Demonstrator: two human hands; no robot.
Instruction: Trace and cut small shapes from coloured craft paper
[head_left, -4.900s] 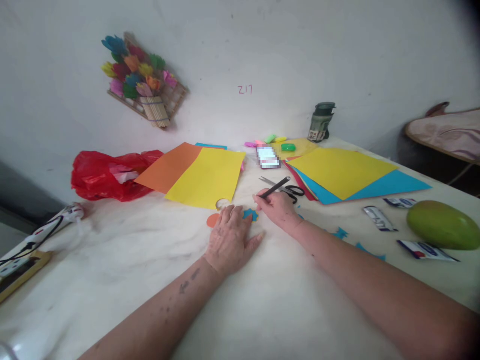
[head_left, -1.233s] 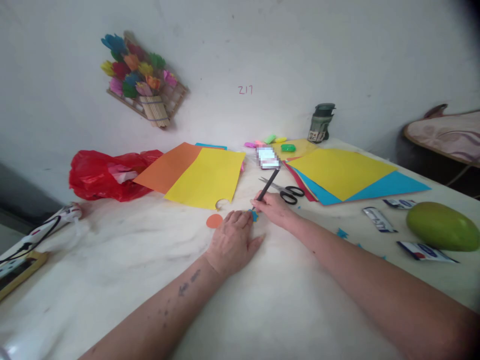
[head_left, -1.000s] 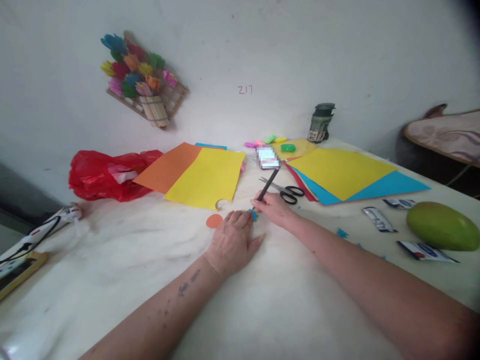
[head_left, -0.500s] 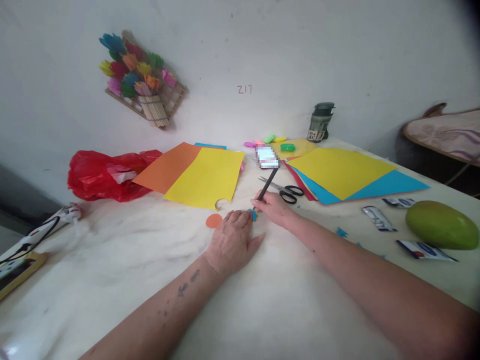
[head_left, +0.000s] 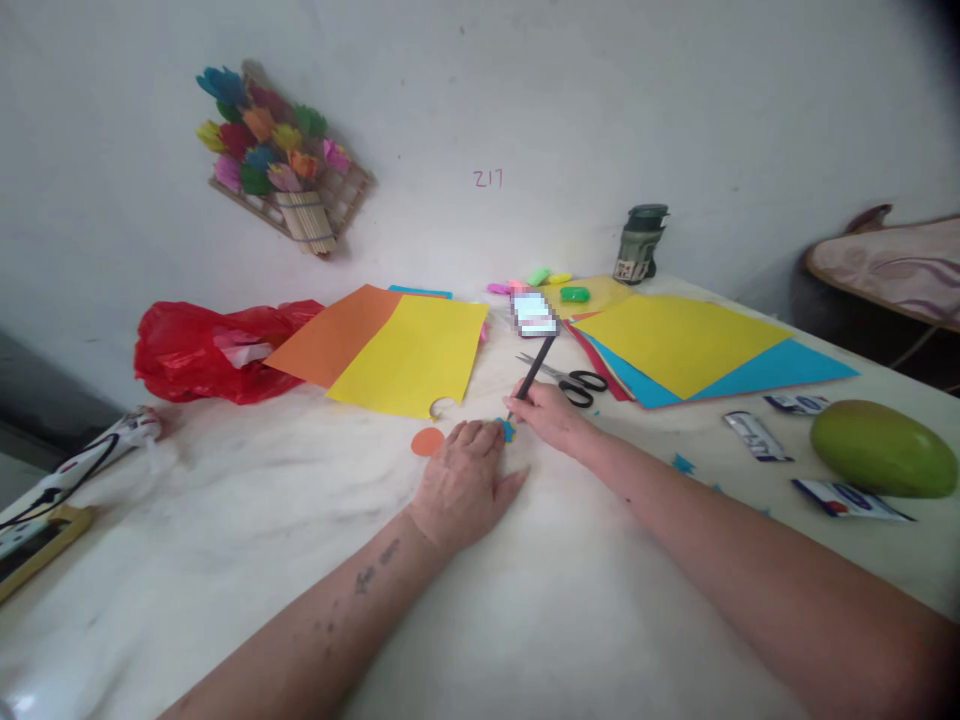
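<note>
My left hand [head_left: 465, 482] lies flat on the table, its fingertips pressing the edge of a small blue paper star [head_left: 508, 430]. A bit of yellow paper shows under the star, partly hidden by the fingers. My right hand [head_left: 551, 412] is closed around a black pencil [head_left: 537, 368], whose tip points down at the star. Just left of my left fingers is an orange paper circle [head_left: 427, 442]. Black-handled scissors [head_left: 577, 388] rest beyond my right hand, blades pointing left.
Yellow paper [head_left: 412, 350] with a round cut-out overlaps orange paper [head_left: 341, 335]. More sheets [head_left: 682, 340] lie at right, near a phone [head_left: 534, 314], highlighters [head_left: 575, 294] and a bottle [head_left: 642, 245]. A mango [head_left: 883, 448], tubes [head_left: 757, 437], blue scraps [head_left: 683, 464], red bag [head_left: 217, 350] and power strip [head_left: 97, 460] flank my arms.
The pencil's upper end has shifted very slightly while its tip stays at the star. My left hand keeps its place; the things on the table are unmoved.
</note>
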